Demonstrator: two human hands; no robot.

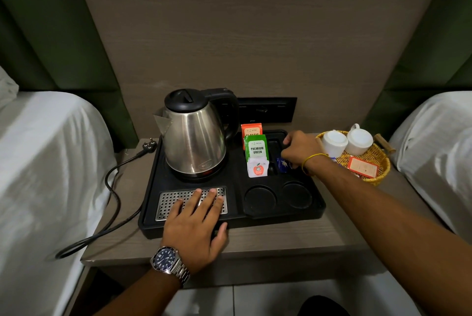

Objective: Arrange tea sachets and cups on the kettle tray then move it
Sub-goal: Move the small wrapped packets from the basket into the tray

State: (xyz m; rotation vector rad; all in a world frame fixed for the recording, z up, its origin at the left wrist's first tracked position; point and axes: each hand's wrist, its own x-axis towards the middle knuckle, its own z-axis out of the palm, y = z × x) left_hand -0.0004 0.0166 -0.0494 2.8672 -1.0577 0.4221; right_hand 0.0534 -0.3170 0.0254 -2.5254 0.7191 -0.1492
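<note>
A black kettle tray (316, 211) sits on the bedside table with a steel kettle (195, 142) at its back left. Orange (251, 129), green (256, 149) and white (257, 168) tea sachets stand upright in its middle slot. My left hand (195, 223) lies flat on the tray's front edge and perforated drip grate (167, 200). My right hand (300, 149) reaches into the tray's right slot, its fingers closed on a dark blue sachet (283, 164). Two white cups (334, 142) (359, 140) lie in a yellow wicker basket (380, 165) to the right.
Two round cup wells (260, 199) (297, 195) at the tray's front right hold nothing. An orange sachet (362, 167) lies in the basket. The kettle's black cord and plug (112, 177) trail left over the table. White beds flank both sides; a black socket panel (270, 109) is on the wall.
</note>
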